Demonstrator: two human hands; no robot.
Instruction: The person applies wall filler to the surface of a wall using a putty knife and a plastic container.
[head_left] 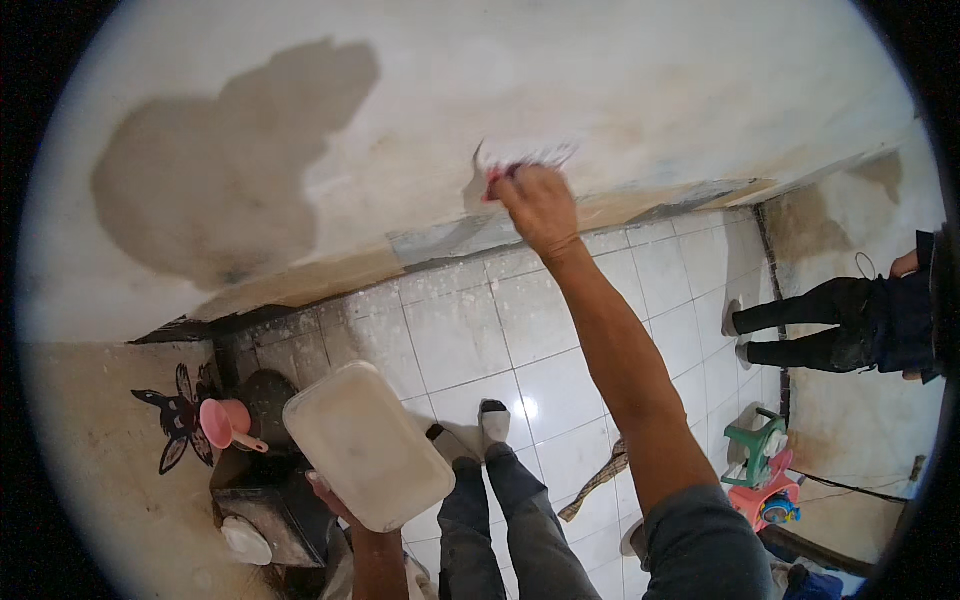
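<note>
My right hand reaches up to the wall, its fingers closed round a small red thing held against the surface. The hand covers most of it, so its kind does not show. Pale and dark streaks mark the wall just above the fingers. Low on the left, my left hand grips the edge of a cream, rounded rectangular tub. Its fingers are mostly hidden beneath the tub, and I cannot make out its contents.
White floor tiles lie below, with my feet on them. A pink dipper and a black box stand at left. At right are a person in dark clothes, a green stool and a patterned cloth strip.
</note>
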